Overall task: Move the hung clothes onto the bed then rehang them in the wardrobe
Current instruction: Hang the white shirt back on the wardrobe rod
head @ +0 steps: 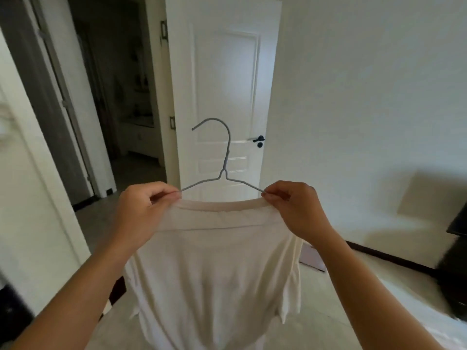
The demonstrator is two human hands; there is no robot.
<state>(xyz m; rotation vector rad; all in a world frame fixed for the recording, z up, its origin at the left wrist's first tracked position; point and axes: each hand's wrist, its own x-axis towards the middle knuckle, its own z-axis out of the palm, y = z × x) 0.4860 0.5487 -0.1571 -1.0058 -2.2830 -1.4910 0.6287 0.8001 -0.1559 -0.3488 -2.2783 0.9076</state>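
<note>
One shirt [214,274], one hanger [225,157], pinched by left hand [141,210], right hand [293,205].

- Only one view: a wide-angle camera worn on the person's head, so no second view shares any part of the scene.
- It faces forward and slightly down toward the white panelled door [227,97], which stands at centre, some way off.
- Both forearms enter from the bottom edge, close to the lens.
- Left of the door a dark doorway opens; right of it runs a white wall [366,84].
</note>
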